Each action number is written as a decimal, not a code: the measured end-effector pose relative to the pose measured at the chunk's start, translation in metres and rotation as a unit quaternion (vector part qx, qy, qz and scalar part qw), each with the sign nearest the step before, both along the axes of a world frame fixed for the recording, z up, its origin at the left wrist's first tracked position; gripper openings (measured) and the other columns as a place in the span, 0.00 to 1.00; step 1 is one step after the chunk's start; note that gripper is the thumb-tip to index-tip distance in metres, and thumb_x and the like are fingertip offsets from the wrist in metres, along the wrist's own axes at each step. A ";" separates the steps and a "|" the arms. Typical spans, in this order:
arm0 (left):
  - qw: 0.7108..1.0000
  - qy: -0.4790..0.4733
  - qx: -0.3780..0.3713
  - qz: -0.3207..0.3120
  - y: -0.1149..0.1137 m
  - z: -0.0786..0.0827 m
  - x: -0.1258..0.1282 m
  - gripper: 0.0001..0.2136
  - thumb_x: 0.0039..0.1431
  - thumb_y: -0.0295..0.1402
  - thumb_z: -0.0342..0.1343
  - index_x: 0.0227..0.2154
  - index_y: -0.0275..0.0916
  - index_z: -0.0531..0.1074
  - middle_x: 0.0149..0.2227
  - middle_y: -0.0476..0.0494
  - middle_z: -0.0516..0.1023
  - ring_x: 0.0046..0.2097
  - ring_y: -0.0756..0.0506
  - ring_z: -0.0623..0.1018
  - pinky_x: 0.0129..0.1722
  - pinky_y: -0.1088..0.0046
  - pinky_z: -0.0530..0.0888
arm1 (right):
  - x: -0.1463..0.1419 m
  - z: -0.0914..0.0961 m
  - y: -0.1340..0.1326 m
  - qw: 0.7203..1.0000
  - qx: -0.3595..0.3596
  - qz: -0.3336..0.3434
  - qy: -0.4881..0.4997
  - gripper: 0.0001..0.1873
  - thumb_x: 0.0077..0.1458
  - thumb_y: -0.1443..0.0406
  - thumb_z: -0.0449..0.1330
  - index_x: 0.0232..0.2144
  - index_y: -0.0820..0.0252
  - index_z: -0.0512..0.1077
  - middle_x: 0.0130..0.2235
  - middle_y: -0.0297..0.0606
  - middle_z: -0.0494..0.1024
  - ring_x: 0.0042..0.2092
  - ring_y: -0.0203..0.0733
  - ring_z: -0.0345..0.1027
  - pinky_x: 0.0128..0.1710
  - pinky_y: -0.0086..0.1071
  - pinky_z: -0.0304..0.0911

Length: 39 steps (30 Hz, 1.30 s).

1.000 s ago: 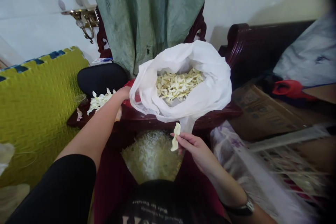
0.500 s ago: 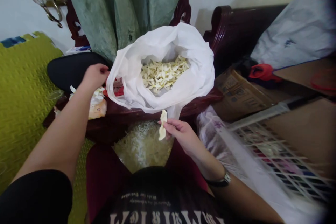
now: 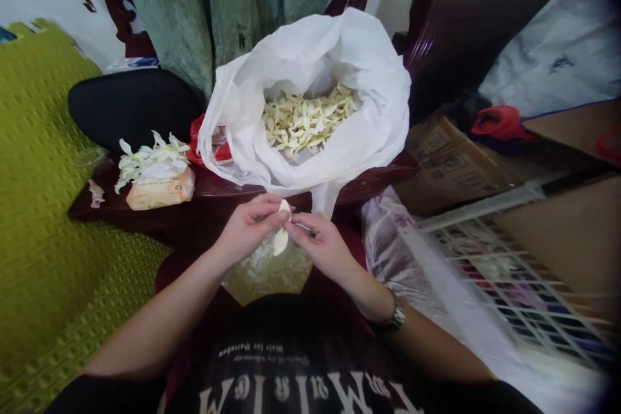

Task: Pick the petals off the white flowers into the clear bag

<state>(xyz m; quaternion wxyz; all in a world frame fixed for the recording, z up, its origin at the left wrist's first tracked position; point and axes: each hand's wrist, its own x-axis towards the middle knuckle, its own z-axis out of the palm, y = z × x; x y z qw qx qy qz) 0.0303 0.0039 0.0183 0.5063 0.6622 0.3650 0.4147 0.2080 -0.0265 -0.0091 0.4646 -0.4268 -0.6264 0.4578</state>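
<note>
Between my two hands is a cream petal-shaped piece [image 3: 280,242], narrow in the middle, in front of the white plastic bag. My left hand [image 3: 247,226] pinches it from the left, thumb and fingers together. From the right, the closed fingertips of my right hand [image 3: 323,246] meet it at the middle. The white bag [image 3: 381,129] stands wide open on a dark red wooden seat, with many similar pale pieces [image 3: 310,119] inside. Below my hands, between my thighs, lies a heap of whitish translucent pieces [image 3: 266,275], partly hidden by the hands.
Left on the seat, white petal clusters [image 3: 154,158] lie on an orange-and-white packet [image 3: 162,191], by a black cushion [image 3: 136,103] and a red bag [image 3: 196,136]. Cardboard boxes [image 3: 453,165] and a white wire rack [image 3: 514,278] stand at right. Yellow foam matting [image 3: 39,142] covers the left floor.
My left hand has come from beside the white bag's left edge to the middle and now grips the petal-shaped piece with my right hand. The right hand has shifted slightly left.
</note>
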 end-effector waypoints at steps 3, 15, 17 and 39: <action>0.999 -0.015 -0.004 0.038 0.003 -0.006 0.000 0.08 0.56 0.40 0.68 0.29 0.41 0.84 0.36 0.43 0.77 0.40 0.45 0.76 0.44 0.67 0.72 | -0.001 -0.001 -0.001 0.999 -0.031 0.006 0.015 0.16 0.61 0.52 0.61 0.37 0.56 0.82 0.31 0.36 0.78 0.33 0.41 0.69 0.35 0.34 0.63; 0.996 -0.053 -0.038 0.057 0.000 -0.011 -0.001 0.07 0.55 0.39 0.68 0.30 0.42 0.84 0.37 0.44 0.75 0.40 0.46 0.74 0.42 0.69 0.71 | -0.002 -0.012 0.001 0.987 -0.104 0.006 0.124 0.15 0.56 0.51 0.67 0.37 0.54 0.82 0.32 0.34 0.78 0.33 0.39 0.68 0.37 0.33 0.66; 0.996 -0.045 -0.021 0.071 -0.001 -0.012 -0.002 0.07 0.54 0.39 0.69 0.27 0.42 0.83 0.35 0.46 0.73 0.38 0.47 0.73 0.40 0.70 0.70 | -0.004 -0.013 0.001 0.985 -0.106 0.011 0.139 0.14 0.55 0.52 0.68 0.37 0.54 0.82 0.36 0.35 0.79 0.37 0.40 0.70 0.40 0.34 0.67; 0.981 -0.078 -0.060 0.170 0.001 -0.024 -0.020 0.16 0.53 0.40 0.70 0.24 0.38 0.69 0.26 0.52 0.70 0.27 0.52 0.66 0.29 0.75 0.64 | 0.001 -0.005 0.014 0.923 -0.094 -0.120 0.353 0.13 0.49 0.52 0.72 0.33 0.51 0.77 0.39 0.33 0.83 0.45 0.43 0.76 0.53 0.42 0.69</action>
